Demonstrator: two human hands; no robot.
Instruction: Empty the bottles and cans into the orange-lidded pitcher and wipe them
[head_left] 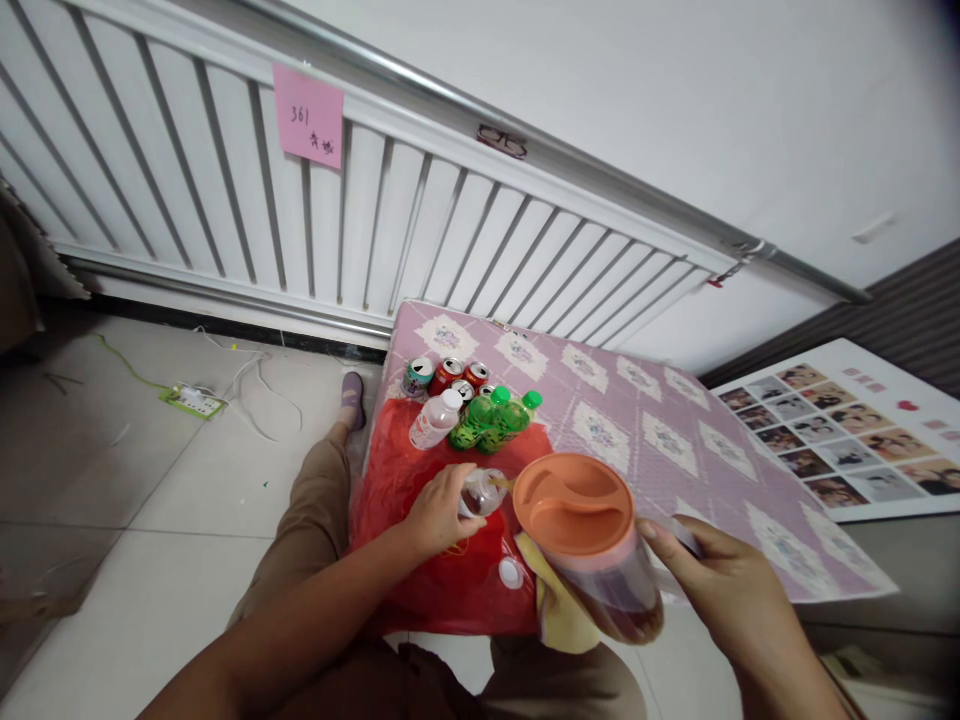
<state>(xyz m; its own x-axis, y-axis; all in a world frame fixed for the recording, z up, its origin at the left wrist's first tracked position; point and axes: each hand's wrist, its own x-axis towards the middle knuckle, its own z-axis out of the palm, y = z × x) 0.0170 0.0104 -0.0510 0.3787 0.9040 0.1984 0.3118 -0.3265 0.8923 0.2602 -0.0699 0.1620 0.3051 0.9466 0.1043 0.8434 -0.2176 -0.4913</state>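
Observation:
My left hand [437, 512] is wrapped round a small clear bottle [484, 491], tipped on its side with its mouth toward a pitcher. My right hand [724, 580] grips the handle of that clear pitcher [600, 560], which has an orange lid [571, 503] and brown liquid at its bottom. A white bottle cap [511, 572] lies on the red bag [435, 570] below the pitcher. A yellow cloth [555, 610] sits under the pitcher.
Green bottles [491, 420], a white bottle [435, 418] and several cans [447, 375] stand on the table's purple patterned cloth [637, 400]. A white radiator [337, 200] lines the wall behind. A power strip [192, 401] lies on the tiled floor at left. A photo board [847, 430] leans at right.

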